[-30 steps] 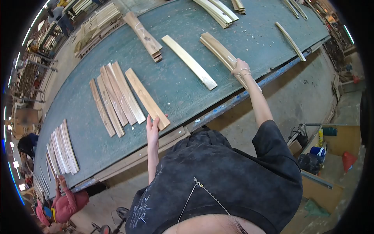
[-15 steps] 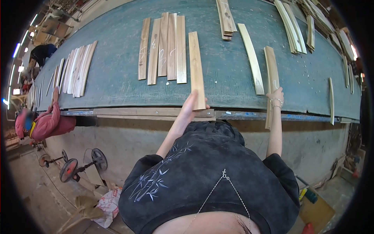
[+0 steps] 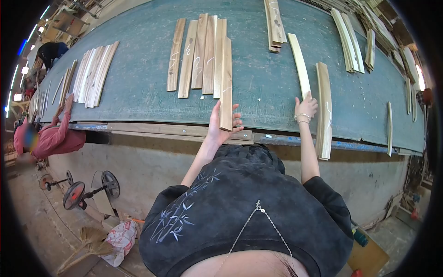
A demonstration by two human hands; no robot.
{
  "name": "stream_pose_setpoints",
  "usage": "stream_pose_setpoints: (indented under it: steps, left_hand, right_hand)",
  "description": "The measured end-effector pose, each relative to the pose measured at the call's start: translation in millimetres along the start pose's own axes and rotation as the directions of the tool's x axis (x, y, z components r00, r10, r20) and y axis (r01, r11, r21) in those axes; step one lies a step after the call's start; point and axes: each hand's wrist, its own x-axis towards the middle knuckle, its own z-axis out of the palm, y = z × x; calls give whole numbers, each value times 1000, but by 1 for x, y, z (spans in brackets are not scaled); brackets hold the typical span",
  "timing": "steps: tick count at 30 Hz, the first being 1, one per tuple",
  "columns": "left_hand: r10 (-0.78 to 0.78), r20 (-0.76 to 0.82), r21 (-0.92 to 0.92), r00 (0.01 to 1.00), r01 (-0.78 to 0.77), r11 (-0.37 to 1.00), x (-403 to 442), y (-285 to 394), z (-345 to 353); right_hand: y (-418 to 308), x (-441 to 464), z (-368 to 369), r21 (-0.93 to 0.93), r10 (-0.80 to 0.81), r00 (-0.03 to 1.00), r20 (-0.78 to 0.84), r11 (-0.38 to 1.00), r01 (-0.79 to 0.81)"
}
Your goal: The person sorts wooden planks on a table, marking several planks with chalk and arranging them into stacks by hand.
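My left hand (image 3: 221, 123) holds the near end of a brown wooden slat (image 3: 226, 78), thumb on one side and fingers spread at the other. The slat lies close against a row of brown slats (image 3: 197, 55), some with chalk marks. My right hand (image 3: 306, 108), with a bracelet at the wrist, is on the near end of a pale slat (image 3: 299, 62); its fingers are bent over that end. Right of it a stack of brown slats (image 3: 324, 106) with a chalk mark rests untouched, its near end sticking out over the table edge.
The green table (image 3: 258, 111) carries a chalk-marked stack (image 3: 275, 27) at the back, pale slats (image 3: 348, 41) at right and a lone slat (image 3: 390, 127) at its edge. Another person in pink (image 3: 55, 138) touches slats at left, near a light bundle (image 3: 95, 74).
My right hand has let go of the brown stack and moved left onto the pale slat. The slat in my left hand has come closer to the row on its left.
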Motion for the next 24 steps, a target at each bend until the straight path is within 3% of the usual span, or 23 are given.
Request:
stream_pose_setpoints:
  steps: [2,3,5,7,9,11,12,13,14,15,16,18,19,21,22,23,24]
  left_hand:
    - [-44,142,233,989,10,972,15,1,-24]
    - [-56,148,239,987,19,971,17,1,-22]
    - [7,6,498,1000,-9,867,19,-3,-19]
    - [6,1,538,1000,-6,843,24,-8,-12]
    - [81,-123,729,989,34,684,25,-11,-4]
    - [95,-114,777,989,29,629,29,-13,-1]
    - [117,-136,821,984,46,568,28,-12,3]
    - [141,-160,860,977,68,505,26,-12,4]
    - [140,-166,860,976,74,505,24,-12,4]
    - [140,-149,892,979,72,447,22,-14,4]
    - [141,-129,919,982,65,388,22,-15,4]
    - [73,-99,909,992,61,412,25,-25,2]
    - [2,-73,899,997,65,433,25,-30,0]
    - [-113,-51,777,992,110,620,26,-41,0]
    - [-129,8,680,992,89,728,24,-43,1]
    - [-134,72,566,988,70,821,21,-43,3]
    - [-123,66,564,990,64,823,20,-40,5]
  right_hand:
    - [3,-2,5,-60,-12,1000,3,998,12]
    - [5,-2,7,-64,-33,999,-25,997,32]
    - [13,0,17,-77,-46,998,-54,996,42]
    - [23,5,21,52,-91,995,-28,994,93]
    - [26,4,21,74,-115,993,-24,990,117]
    - [24,-2,15,264,-86,996,-28,960,91]
    - [33,0,32,526,-128,991,40,846,88]
    - [19,-12,-3,840,-47,948,314,480,-254]
    - [11,-19,-31,842,-190,821,539,95,-531]
    - [4,-24,-51,606,-410,651,639,-252,-754]
    - [-6,-31,-69,604,-412,649,640,-252,-756]
    - [-23,-37,-91,108,-632,451,630,-504,-857]
    - [-25,-35,-81,101,-638,443,630,-498,-861]
    - [-35,-34,-53,174,-715,452,534,-430,-886]
    - [-46,-37,-67,464,-493,522,696,-246,-851]
    - [-52,-42,-85,568,-302,561,771,-74,-820]
    - [-54,-47,-101,587,-281,574,769,-45,-808]
